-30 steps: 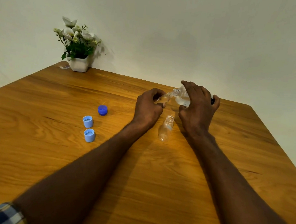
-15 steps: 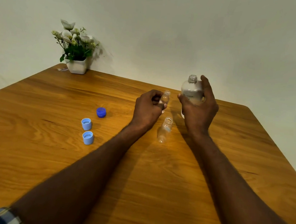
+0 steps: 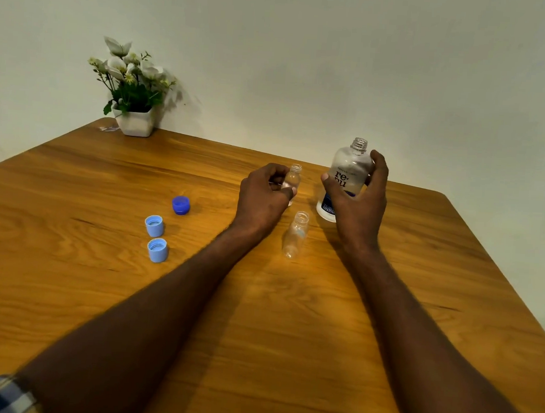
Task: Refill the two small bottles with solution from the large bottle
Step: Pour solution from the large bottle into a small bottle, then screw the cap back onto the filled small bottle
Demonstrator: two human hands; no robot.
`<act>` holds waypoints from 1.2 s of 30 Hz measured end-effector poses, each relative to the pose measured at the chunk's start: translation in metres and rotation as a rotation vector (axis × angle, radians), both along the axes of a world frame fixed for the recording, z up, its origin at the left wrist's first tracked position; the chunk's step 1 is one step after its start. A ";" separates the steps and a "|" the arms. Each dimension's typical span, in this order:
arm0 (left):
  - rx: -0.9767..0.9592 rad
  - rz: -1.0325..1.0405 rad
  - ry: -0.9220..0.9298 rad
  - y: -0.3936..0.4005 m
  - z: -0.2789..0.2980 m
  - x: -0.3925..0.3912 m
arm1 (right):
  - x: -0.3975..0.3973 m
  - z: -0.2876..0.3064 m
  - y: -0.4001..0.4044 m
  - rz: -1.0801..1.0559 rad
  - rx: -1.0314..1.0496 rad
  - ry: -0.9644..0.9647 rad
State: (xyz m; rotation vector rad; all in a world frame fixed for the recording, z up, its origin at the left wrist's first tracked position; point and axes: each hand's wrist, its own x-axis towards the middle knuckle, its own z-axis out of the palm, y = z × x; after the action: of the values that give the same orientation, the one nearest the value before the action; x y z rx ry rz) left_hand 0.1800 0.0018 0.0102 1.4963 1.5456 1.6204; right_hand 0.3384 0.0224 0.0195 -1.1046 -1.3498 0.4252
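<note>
Head view: your right hand is wrapped around the large bottle, thumb on the label side, fingers curled round the back. It's upright, uncapped, base at or just above the table; can't tell if it touches. Your left hand pinches one small bottle upright, neck open, just left of the large one. How full it is: can't tell, it's clear plastic and mostly behind your fingers.

The second small bottle stands free between your hands, open, looks empty.

Caps are well off to the left: dark blue cap, two light blue caps, all off.

My read: you're between pours. If the held one is full, set it down clear of the other, grip the free one, then tip the large bottle's mouth right over its neck. Narrow neck, so pour slowly. Flower pot is far back, no issue.
</note>
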 end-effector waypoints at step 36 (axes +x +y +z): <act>0.014 0.266 -0.024 -0.212 0.020 -0.177 | -0.210 0.035 -0.129 0.283 -0.238 -0.908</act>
State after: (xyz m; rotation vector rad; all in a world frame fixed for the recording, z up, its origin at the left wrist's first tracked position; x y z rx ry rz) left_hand 0.0028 -0.2100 0.0301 1.3162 1.7853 1.7892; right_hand 0.1281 -0.1066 0.0550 -1.3781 -2.3166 0.2925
